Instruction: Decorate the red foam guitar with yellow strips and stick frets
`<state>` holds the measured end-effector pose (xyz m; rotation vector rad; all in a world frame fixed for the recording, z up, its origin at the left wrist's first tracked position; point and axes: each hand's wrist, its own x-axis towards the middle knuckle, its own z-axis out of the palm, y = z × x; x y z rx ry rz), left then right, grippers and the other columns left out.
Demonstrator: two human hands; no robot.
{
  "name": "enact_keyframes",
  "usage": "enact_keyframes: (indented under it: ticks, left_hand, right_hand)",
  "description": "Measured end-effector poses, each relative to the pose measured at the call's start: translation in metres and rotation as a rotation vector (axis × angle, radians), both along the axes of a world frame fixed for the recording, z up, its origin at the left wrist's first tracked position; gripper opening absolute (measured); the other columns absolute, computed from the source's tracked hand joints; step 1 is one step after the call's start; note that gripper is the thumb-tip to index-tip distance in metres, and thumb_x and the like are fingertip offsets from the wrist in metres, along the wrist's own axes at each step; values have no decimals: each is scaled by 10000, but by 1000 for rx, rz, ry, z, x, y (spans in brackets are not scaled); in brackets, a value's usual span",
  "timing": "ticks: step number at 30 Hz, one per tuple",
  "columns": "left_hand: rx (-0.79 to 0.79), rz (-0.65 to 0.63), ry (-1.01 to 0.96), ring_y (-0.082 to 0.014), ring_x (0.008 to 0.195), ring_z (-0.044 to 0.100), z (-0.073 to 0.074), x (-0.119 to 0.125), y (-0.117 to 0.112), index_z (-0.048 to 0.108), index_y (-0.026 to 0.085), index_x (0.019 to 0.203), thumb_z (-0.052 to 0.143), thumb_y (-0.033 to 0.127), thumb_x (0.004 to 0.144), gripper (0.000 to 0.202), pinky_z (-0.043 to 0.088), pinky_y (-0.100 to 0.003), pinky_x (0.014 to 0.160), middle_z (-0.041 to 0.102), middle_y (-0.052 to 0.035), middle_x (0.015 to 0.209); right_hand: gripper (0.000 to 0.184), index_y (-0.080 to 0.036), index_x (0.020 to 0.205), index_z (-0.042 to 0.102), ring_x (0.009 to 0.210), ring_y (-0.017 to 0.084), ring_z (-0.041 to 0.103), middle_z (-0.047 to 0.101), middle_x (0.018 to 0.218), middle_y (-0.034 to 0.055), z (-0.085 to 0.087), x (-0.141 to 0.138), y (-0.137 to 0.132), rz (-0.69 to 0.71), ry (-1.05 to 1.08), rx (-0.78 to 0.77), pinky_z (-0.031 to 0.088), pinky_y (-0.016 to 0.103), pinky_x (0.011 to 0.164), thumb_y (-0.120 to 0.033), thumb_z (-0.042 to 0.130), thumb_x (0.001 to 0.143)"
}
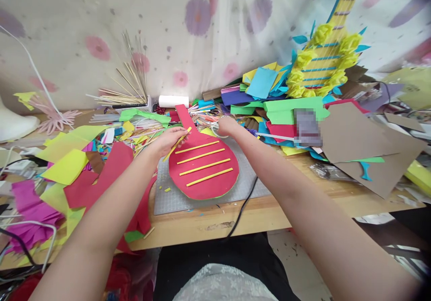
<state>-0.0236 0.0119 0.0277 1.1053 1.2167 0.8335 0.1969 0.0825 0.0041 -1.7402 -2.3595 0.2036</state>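
A red, round-bodied paper-covered shape with a long neck [206, 157], like a small guitar, lies on a grey cutting mat [164, 205]. Several yellow strips [205, 166] run across its face, roughly parallel. Pinched in my left hand [170, 141] is another yellow strip [175, 145], held over the upper left edge of the red body. My right hand [227, 126] is closed beside the neck, on what looks like scissors [219, 134] with a pale loop handle; their blades are hard to make out.
Coloured paper scraps [72, 166] crowd the left, with thin sticks [124, 96] behind. A finished-looking yellow guitar with paper flowers [321, 63] leans at the back right. Brown cardboard [363, 139] lies on the right. A black cable [244, 206] crosses the table's front edge.
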Motion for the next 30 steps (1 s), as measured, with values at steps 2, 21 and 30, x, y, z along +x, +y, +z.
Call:
enact_keyframes:
  ticks: [2, 21, 30]
  left_hand:
    - [44, 22, 13, -44, 479, 457, 0, -2, -1, 548, 142, 697, 661, 263, 651, 172, 321, -169, 434, 553, 8, 630]
    - [354, 32, -3, -41, 433, 305, 9, 2, -16, 513, 181, 754, 583, 321, 693, 168, 208, -196, 415, 464, 45, 578]
    - [395, 32, 85, -43, 468, 348, 8, 2, -17, 489, 159, 660, 561, 308, 700, 170, 270, -193, 449, 458, 43, 575]
  right_hand:
    - [224, -130, 771, 630, 823, 292, 600, 651, 789, 176, 17, 3, -3, -88, -82, -107, 421, 339, 693, -305, 677, 639]
    - [449, -164, 905, 478, 810, 177, 523, 565, 904, 71, 22, -21, -84, 306, 354, -16, 363, 263, 677, -579, 532, 742]
    - [442, -173, 967, 487, 794, 196, 553, 597, 960, 86, 26, -36, -87, 300, 348, -74, 368, 267, 638, -559, 520, 755]
